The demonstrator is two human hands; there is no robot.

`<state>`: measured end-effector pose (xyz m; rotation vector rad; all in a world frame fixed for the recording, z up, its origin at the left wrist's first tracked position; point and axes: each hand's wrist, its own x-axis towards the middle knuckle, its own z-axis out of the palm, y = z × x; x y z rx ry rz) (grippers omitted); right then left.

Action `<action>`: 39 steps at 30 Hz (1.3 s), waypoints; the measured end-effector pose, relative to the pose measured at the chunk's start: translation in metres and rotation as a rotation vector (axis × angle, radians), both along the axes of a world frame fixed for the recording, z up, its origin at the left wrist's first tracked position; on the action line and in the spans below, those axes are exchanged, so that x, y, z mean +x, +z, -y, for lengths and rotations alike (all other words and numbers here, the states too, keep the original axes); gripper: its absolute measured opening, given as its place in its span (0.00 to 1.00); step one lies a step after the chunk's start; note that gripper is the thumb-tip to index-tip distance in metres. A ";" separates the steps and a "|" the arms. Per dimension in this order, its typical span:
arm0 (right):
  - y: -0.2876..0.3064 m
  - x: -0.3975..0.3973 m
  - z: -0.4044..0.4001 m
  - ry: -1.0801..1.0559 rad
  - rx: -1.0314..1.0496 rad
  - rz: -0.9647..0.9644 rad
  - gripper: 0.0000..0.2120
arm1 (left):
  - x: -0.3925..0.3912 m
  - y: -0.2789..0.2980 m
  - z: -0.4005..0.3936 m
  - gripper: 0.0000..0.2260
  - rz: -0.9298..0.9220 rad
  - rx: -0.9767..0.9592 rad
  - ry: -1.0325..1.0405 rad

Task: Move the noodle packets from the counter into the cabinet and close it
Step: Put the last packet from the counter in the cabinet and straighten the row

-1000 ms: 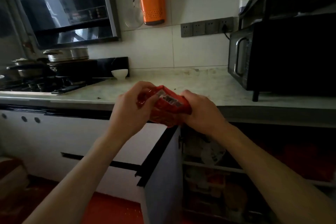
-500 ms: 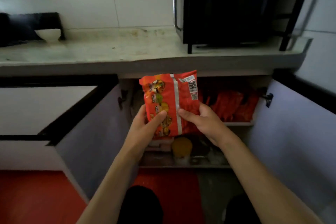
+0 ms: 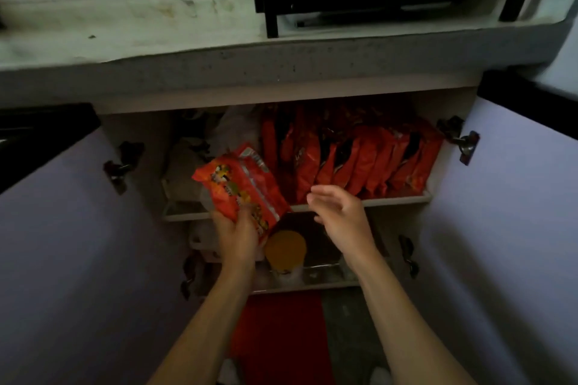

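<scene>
Tilted orange noodle packet, cabinet open

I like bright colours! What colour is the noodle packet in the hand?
Red-orange with a silvery stripe; the noodle packet shows best in the head view.

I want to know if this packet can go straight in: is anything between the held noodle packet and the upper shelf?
Nothing visible blocks it. Both cabinet doors stand open, and the left hand holds the noodle packet just in front of the upper shelf, left of the stored packets. The right hand hovers open beside it.
</scene>
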<state>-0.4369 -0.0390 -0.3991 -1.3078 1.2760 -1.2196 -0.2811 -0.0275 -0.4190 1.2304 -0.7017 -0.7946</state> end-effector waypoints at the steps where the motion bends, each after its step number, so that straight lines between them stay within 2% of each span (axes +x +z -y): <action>1: -0.004 -0.001 0.008 -0.007 0.014 0.006 0.07 | 0.000 -0.002 0.009 0.16 0.052 0.009 0.028; 5: -0.012 -0.004 0.027 -0.071 0.037 0.094 0.04 | -0.001 -0.018 0.044 0.18 0.326 -0.038 0.058; 10: -0.018 -0.007 0.037 -0.091 0.043 0.106 0.04 | -0.017 -0.045 0.097 0.23 0.545 -0.145 -0.134; 15: -0.024 -0.022 0.046 -0.124 0.055 0.088 0.04 | -0.026 -0.055 0.121 0.29 0.524 -0.051 -0.395; 19: -0.025 -0.032 0.049 -0.135 0.061 0.060 0.05 | -0.016 -0.050 0.127 0.27 0.539 -0.042 -0.530; 25: -0.030 -0.036 0.051 -0.138 0.065 0.057 0.04 | -0.012 -0.051 0.145 0.43 0.641 -0.060 -0.492; 28: -0.033 -0.037 0.056 -0.131 0.049 -0.004 0.04 | -0.016 -0.060 0.153 0.42 0.645 -0.053 -0.450; 31: -0.038 -0.036 0.062 -0.155 0.038 -0.045 0.06 | -0.022 -0.058 0.150 0.35 0.563 -0.061 -0.459; 33: -0.042 -0.033 0.065 -0.185 0.029 -0.069 0.09 | -0.023 -0.054 0.148 0.33 0.487 -0.042 -0.504; 35: -0.047 -0.029 0.069 -0.212 0.024 -0.082 0.13 | -0.020 -0.054 0.149 0.35 0.510 -0.051 -0.513; 39: -0.053 -0.030 0.084 -0.263 -0.012 -0.179 0.28 | -0.018 -0.058 0.156 0.35 0.552 -0.041 -0.498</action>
